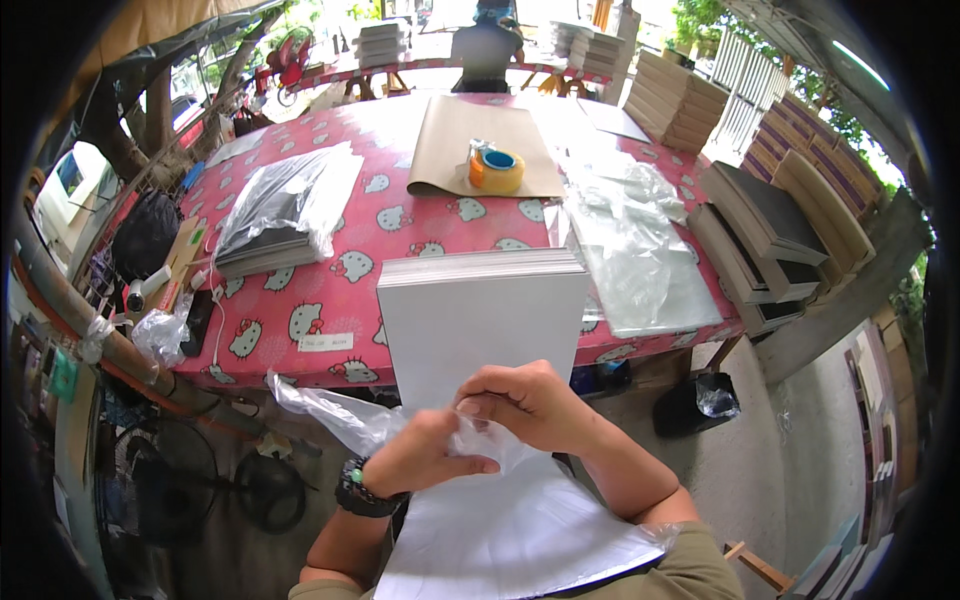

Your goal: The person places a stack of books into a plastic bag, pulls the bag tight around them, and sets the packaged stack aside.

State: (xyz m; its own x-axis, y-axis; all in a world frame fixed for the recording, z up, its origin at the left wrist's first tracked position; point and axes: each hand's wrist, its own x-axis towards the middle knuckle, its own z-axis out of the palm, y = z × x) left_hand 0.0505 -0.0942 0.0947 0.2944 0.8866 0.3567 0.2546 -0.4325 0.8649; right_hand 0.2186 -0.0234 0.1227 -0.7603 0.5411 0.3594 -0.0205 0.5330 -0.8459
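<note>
My left hand (425, 452), with a dark beaded bracelet at the wrist, grips crumpled clear plastic, its fingertips slightly blurred. Right beside it, the curled fingers of my right hand (528, 405) pinch the same clear plastic bag (335, 415), which trails out to the left. Below both hands, a white panel or sheet (490, 535) lies on my lap, apparently under plastic film. Just beyond my hands, a thick stack of white sheets or boards (480, 325) leans upright at the table's front edge. My fingers hide part of the gathered plastic.
On the pink patterned tablecloth (390, 215) lie a plastic-wrapped dark stack (280, 215), brown paper (435, 150) under tape rolls (497, 172), and clear plastic bags (640, 250). Dark-covered stacks (765, 215) stand at right, a black bin (690, 405) below. A person (485, 50) sits at the far table.
</note>
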